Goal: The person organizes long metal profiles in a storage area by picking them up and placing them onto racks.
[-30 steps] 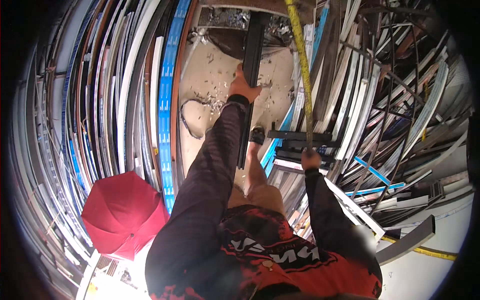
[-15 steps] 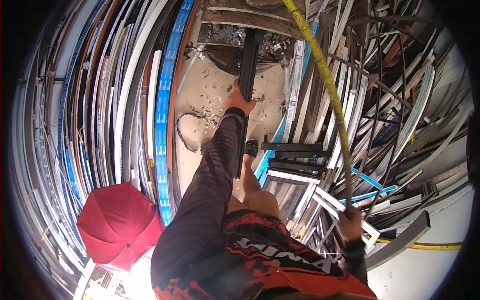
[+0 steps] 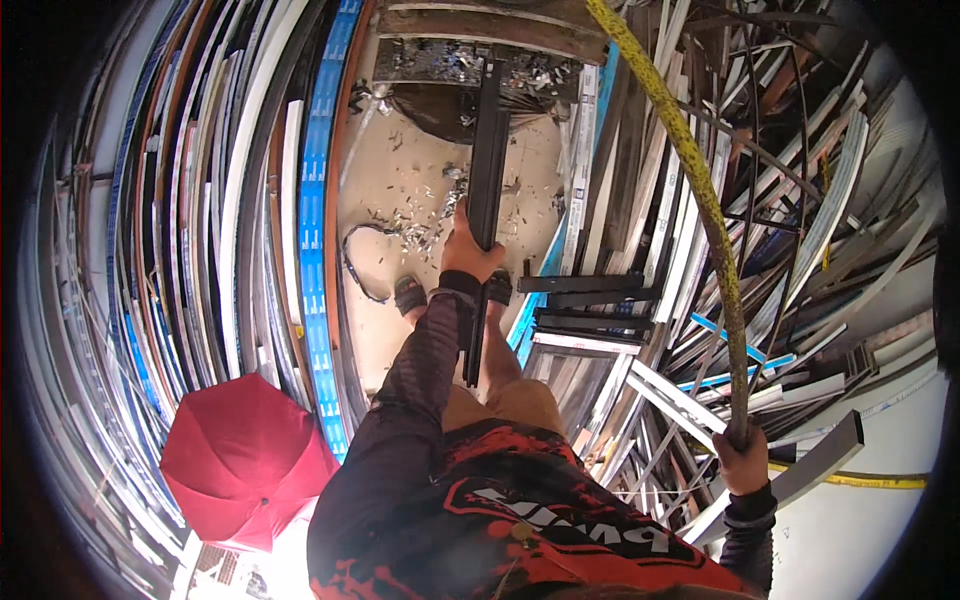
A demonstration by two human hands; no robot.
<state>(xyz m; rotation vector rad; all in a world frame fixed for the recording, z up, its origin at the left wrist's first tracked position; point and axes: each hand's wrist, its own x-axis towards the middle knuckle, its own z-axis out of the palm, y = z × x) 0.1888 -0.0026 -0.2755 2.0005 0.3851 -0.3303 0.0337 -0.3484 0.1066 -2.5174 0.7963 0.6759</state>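
Left hand [image 3: 474, 252] grips a black bar [image 3: 488, 150], right hand [image 3: 743, 464] a yellow hose [image 3: 728, 270]; swung wide, the hose might snag the jumbled strips [image 3: 847, 192] and topple them.

The top edge cuts off the mottled yellow hose [image 3: 714, 215]

A single wide fisheye view looks steeply down from the wearer's head, above both hands, facing the floor [image 3: 542, 165] around the left hand [image 3: 468, 247]. The shirt [image 3: 560, 520], left of the right hand [image 3: 743, 462], sits close to the lens (straight lines bow toward the dark rim).
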